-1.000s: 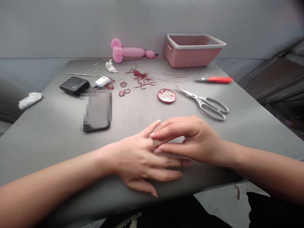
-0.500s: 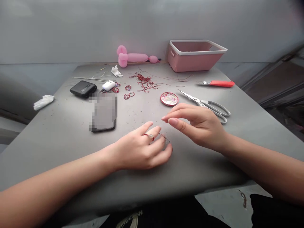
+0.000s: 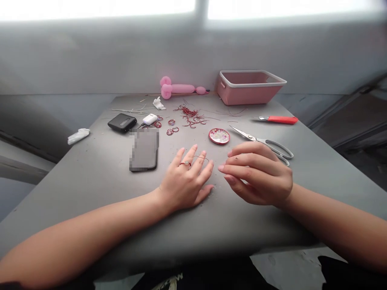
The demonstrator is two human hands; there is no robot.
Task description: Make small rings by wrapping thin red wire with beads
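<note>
My left hand (image 3: 189, 177) lies palm down on the grey table with its fingers spread. One of its fingers wears a red cord ring (image 3: 185, 163) with a pale bead. A thin dark cord end (image 3: 203, 157) curves across the fingers beside it. To the right, my right hand (image 3: 260, 173) hovers with loosely curled fingers slightly apart, and I see nothing in them. Just beyond it are a round red-rimmed dish of pale and pink beads (image 3: 219, 136) and grey-handled scissors (image 3: 267, 144), partly covered by that hand.
Behind lie red cord scraps (image 3: 190, 114), several small cord rings (image 3: 169, 131), a blurred-out phone (image 3: 144, 151), a black device (image 3: 122, 123) and a white earphone case (image 3: 150, 119). Farther back are a pink balloon (image 3: 181, 88), a pink basket (image 3: 250, 94) and a red-handled cutter (image 3: 282, 120).
My left hand has spread its fingers and turned flat on the table. My right hand has turned and moved slightly right, nearer me. The head view has tilted up.
</note>
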